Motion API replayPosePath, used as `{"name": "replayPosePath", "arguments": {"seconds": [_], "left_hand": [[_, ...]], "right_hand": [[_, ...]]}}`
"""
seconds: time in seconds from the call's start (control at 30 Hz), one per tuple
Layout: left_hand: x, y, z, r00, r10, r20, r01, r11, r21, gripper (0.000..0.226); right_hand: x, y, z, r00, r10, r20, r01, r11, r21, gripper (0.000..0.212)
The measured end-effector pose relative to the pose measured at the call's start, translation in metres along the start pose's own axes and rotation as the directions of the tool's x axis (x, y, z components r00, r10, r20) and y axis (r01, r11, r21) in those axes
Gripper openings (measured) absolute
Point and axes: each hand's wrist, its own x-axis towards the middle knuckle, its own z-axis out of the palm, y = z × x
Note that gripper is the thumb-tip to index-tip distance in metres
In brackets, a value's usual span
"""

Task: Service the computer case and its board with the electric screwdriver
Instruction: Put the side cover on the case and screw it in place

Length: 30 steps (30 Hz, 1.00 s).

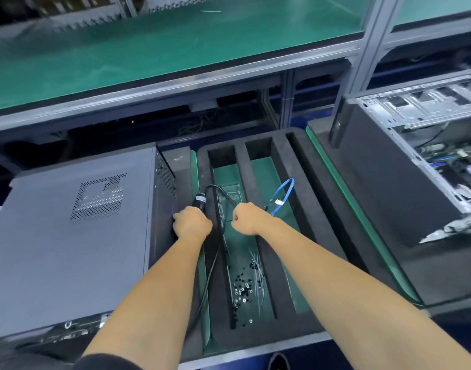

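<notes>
Two bare hands reach out over a black foam tray [298,182]. The left hand [193,222] is curled tight around the electric screwdriver [200,200], and the tool's black top sticks up just past the knuckles. Its black cord [215,247] loops over toward the right hand and also runs back beside the left arm. The right hand [246,218] is curled into a fist; I cannot tell if it pinches the cord. Just left of the left hand sits the closed computer case [69,236], lying flat on the surface. Below the right hand, small screws [242,289] lie in a tray slot. A blue cable [282,193] curves just right of the right hand. Far to the right stands an open case [426,145] showing its board.
</notes>
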Motion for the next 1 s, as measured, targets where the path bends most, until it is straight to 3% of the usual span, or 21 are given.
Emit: {"name": "replayPosePath", "arguments": {"seconds": [0.13, 0.27, 0.3, 0.37, 0.4, 0.47, 0.53, 0.6, 0.7, 0.77, 0.83, 0.87, 0.93, 1.0], "left_hand": [[-0.004, -0.001, -0.002, 0.994, 0.098, 0.050, -0.095, 0.994, -0.049, 0.045], [-0.002, 0.005, -0.029, 0.936, 0.349, 0.048, -0.341, 0.931, -0.129, 0.045], [-0.002, 0.008, -0.040, 0.906, 0.422, 0.024, -0.415, 0.900, -0.136, 0.042], [-0.004, 0.015, -0.062, 0.852, 0.524, -0.015, -0.519, 0.839, -0.163, 0.038], [-0.006, 0.019, -0.072, 0.831, 0.556, -0.024, -0.549, 0.812, -0.199, 0.036], [-0.012, 0.027, -0.090, 0.809, 0.586, -0.045, -0.572, 0.766, -0.293, 0.038], [-0.023, 0.035, -0.101, 0.794, 0.604, -0.066, -0.577, 0.716, -0.393, 0.044], [-0.036, 0.041, -0.105, 0.759, 0.649, -0.048, -0.579, 0.640, -0.505, 0.050], [-0.048, 0.044, -0.100, 0.728, 0.676, -0.115, -0.595, 0.540, -0.595, 0.049], [-0.048, 0.044, -0.090, 0.788, 0.609, -0.085, -0.509, 0.568, -0.646, 0.045], [-0.045, 0.040, -0.068, 0.845, 0.519, 0.125, -0.287, 0.639, -0.713, 0.040], [-0.044, 0.035, -0.053, 0.840, 0.490, 0.230, -0.217, 0.694, -0.686, 0.034], [-0.046, 0.021, -0.024, 0.819, 0.476, 0.320, -0.302, 0.832, -0.465, 0.022], [-0.049, 0.011, 0.004, 0.795, 0.491, 0.357, -0.432, 0.870, -0.236, 0.023]], "right_hand": [[0.000, -0.012, 0.007, 0.999, -0.026, 0.041, 0.022, 0.997, 0.080, 0.016], [-0.003, -0.019, 0.004, 0.997, -0.024, 0.067, -0.007, 0.903, 0.429, 0.009], [-0.006, -0.020, 0.003, 0.994, -0.039, 0.104, -0.024, 0.836, 0.548, 0.009], [-0.011, -0.023, 0.002, 0.988, -0.080, 0.136, -0.035, 0.728, 0.684, 0.027], [-0.012, -0.025, 0.004, 0.989, -0.095, 0.113, -0.022, 0.663, 0.748, 0.032], [-0.016, -0.034, 0.004, 0.995, -0.098, -0.037, 0.078, 0.462, 0.884, 0.021], [-0.021, -0.046, 0.001, 0.981, 0.000, -0.192, 0.188, 0.196, 0.962, 0.016], [-0.027, -0.052, -0.002, 0.955, 0.150, -0.255, 0.260, -0.017, 0.965, 0.026], [-0.041, -0.038, -0.002, 0.920, 0.284, -0.271, 0.311, -0.105, 0.945, 0.023], [-0.053, -0.020, 0.000, 0.923, 0.308, -0.232, 0.288, -0.151, 0.946, 0.028], [-0.064, -0.006, -0.001, 0.907, 0.366, -0.206, 0.280, -0.161, 0.947, 0.038], [-0.068, -0.001, -0.001, 0.893, 0.400, -0.204, 0.285, -0.154, 0.946, 0.038], [-0.072, 0.008, 0.000, 0.876, 0.438, -0.202, 0.293, -0.151, 0.944, 0.033], [-0.073, 0.016, 0.002, 0.890, 0.419, -0.183, 0.277, -0.177, 0.944, 0.027]]}}
